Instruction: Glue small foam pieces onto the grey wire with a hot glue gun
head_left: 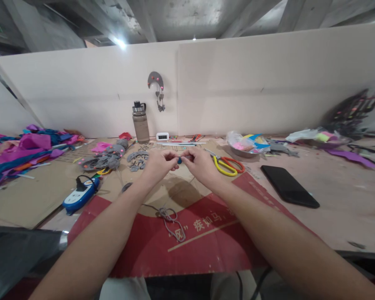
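Note:
A small dark blue piece (179,160), too small to name, is pinched between the fingertips of my left hand (161,163) and my right hand (199,163). Both hands are closed and meet above a red and brown cardboard sheet (206,246). Scissors (226,165) with yellow and orange handles lie just right of my right hand. Grey cut-out pieces (138,160) rest beside my left hand. Below my wrists, a tangle of grey cord (171,218) lies on the cardboard.
A blue and white power strip (80,196) with a plug stands left. A black phone (289,186) lies right. Behind are a water bottle (140,125), a small white clock (162,136) and a bowl (245,151) of scraps. Colourful fabric (28,150) is heaped far left.

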Motion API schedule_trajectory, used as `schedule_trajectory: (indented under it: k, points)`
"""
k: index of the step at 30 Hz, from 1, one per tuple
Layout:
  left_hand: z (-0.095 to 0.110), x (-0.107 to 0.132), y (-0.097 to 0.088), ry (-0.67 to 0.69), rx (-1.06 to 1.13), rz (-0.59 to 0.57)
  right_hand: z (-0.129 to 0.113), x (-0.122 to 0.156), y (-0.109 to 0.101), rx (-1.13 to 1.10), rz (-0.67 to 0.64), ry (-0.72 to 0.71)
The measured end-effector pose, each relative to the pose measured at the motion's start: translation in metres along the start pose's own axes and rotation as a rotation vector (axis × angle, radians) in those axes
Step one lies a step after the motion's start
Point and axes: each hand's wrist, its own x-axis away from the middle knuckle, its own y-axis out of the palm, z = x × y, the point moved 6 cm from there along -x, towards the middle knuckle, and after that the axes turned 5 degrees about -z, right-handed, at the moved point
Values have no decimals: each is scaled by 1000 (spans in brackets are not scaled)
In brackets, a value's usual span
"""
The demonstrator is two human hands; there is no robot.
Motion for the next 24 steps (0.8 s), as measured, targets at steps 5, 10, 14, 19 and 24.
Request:
schedule_trajectory:
  k: [5,10,14,19,24]
  points:
    - [5,1,1,23,-62,-56,-1,0,-2,36,13,1]
    - [3,1,3,22,-17,-86,-2,1,0,74,19,-38]
    - [-4,0,4,24,-28,-58,-4,2,1,110,10,-69]
    - [-9,-1,-2,67,-165,38,-10,3,3,107,-31,-97]
    - [-17,-6,-17,38,-91,157,-5,4,7,19,-65,-28]
